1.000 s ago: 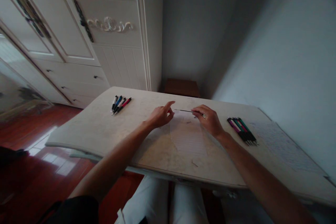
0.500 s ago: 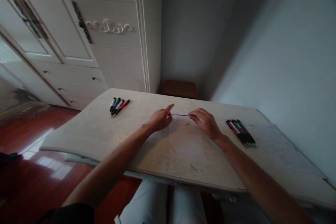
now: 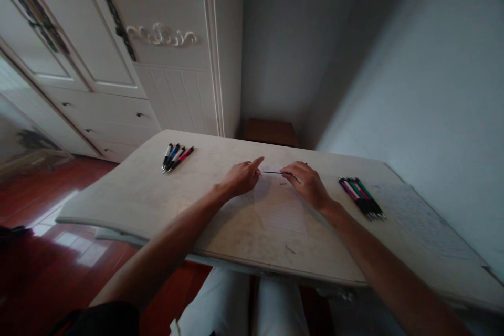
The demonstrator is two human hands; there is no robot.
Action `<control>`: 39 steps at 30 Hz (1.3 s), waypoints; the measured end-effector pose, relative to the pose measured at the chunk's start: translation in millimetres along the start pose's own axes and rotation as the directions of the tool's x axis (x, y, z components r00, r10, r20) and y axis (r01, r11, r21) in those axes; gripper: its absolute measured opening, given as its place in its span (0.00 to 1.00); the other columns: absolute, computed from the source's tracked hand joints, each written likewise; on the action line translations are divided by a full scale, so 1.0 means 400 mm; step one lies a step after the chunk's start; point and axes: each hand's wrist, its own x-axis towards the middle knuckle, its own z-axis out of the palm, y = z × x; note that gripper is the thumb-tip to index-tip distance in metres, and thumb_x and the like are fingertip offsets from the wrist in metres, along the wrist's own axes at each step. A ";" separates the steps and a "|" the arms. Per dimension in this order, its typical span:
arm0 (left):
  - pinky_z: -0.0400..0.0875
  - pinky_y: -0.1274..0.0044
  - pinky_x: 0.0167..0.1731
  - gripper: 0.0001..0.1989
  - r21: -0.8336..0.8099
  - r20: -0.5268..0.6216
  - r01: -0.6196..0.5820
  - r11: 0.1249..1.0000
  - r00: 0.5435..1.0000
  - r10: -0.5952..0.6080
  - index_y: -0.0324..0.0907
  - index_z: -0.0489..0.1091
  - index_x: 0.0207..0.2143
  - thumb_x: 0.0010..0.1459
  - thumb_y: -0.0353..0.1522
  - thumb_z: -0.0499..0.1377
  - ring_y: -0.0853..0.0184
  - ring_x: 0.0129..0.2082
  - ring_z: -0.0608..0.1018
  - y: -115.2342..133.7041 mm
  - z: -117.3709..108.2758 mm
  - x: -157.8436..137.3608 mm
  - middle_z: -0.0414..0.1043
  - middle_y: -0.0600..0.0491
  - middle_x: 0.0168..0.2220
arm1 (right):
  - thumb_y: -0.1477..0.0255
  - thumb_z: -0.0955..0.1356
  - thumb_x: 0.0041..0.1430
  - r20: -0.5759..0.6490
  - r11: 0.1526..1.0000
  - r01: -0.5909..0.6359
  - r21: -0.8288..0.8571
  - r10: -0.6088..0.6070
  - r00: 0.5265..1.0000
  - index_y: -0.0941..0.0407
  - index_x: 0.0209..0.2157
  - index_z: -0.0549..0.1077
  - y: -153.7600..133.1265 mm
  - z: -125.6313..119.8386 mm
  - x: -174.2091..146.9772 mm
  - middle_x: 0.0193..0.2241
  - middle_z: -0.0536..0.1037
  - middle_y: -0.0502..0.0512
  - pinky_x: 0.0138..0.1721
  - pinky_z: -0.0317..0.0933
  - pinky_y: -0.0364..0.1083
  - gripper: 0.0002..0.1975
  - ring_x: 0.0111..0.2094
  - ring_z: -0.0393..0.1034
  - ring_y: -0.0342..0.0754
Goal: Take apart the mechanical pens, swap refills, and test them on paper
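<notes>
A thin dark pen refill stretches level between my two hands, above a sheet of lined paper. My left hand has its index finger pointing out, while the thumb and other fingers close at the refill's left end. The right end is pinched by the fingertips of my right hand; whatever else lies inside that palm is hidden. A tiny thin piece lies on the paper below the refill, too small to name.
Several pens lie at the left of the pale table. Another row of pens is on the right, beside a scribbled area. A small mark or sliver shows near the front edge. A white wardrobe stands behind.
The refill and both hands stay nearly in place; the refill has shifted slightly left within the view. The camera view has moved a little.
</notes>
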 end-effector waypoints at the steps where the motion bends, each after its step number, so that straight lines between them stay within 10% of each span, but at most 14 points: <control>1: 0.71 0.70 0.46 0.27 0.004 -0.003 -0.007 1.000 1.000 0.007 0.37 0.55 0.64 0.62 0.29 0.50 0.59 0.45 0.78 0.001 0.000 0.000 0.77 0.45 0.47 | 0.72 0.66 0.64 0.001 1.000 0.007 -0.001 -0.007 1.000 0.54 0.39 0.78 -0.001 0.000 0.001 0.33 0.78 0.57 0.39 0.68 0.50 0.07 0.36 0.73 0.51; 12: 0.72 0.69 0.44 0.28 0.144 -0.060 -0.117 0.983 0.990 0.127 0.38 0.53 0.65 0.63 0.25 0.48 0.60 0.42 0.77 -0.008 0.015 0.002 0.77 0.44 0.41 | 0.72 0.66 0.64 -0.012 0.997 0.077 -0.021 -0.077 0.997 0.54 0.40 0.78 -0.016 -0.013 0.009 0.33 0.78 0.57 0.40 0.68 0.50 0.08 0.37 0.72 0.51; 21: 0.66 0.65 0.53 0.37 -0.077 -0.195 -0.202 0.976 0.963 0.184 0.38 0.46 0.66 0.54 0.20 0.50 0.62 0.47 0.73 0.003 0.012 0.002 0.74 0.46 0.51 | 0.72 0.66 0.64 -0.007 1.000 0.025 -0.011 -0.025 1.000 0.53 0.40 0.79 -0.010 -0.029 0.011 0.34 0.79 0.57 0.41 0.68 0.52 0.09 0.38 0.72 0.52; 28: 0.66 0.64 0.52 0.31 -0.077 -0.203 -0.278 0.957 0.944 0.258 0.38 0.39 0.68 0.66 0.25 0.46 0.61 0.51 0.73 -0.010 0.036 0.007 0.73 0.44 0.53 | 0.74 0.66 0.64 0.006 0.997 0.070 -0.023 -0.070 0.998 0.53 0.40 0.79 -0.013 -0.027 0.012 0.34 0.80 0.57 0.41 0.67 0.52 0.08 0.37 0.73 0.52; 39: 0.71 0.68 0.47 0.20 -0.050 -0.131 -0.312 0.949 0.944 0.303 0.39 0.60 0.61 0.67 0.30 0.50 0.62 0.44 0.77 0.001 0.040 0.005 0.77 0.44 0.46 | 0.72 0.67 0.63 -0.014 0.999 0.038 -0.012 -0.038 0.999 0.53 0.51 0.75 -0.022 0.002 0.003 0.34 0.80 0.58 0.41 0.69 0.51 0.14 0.36 0.74 0.52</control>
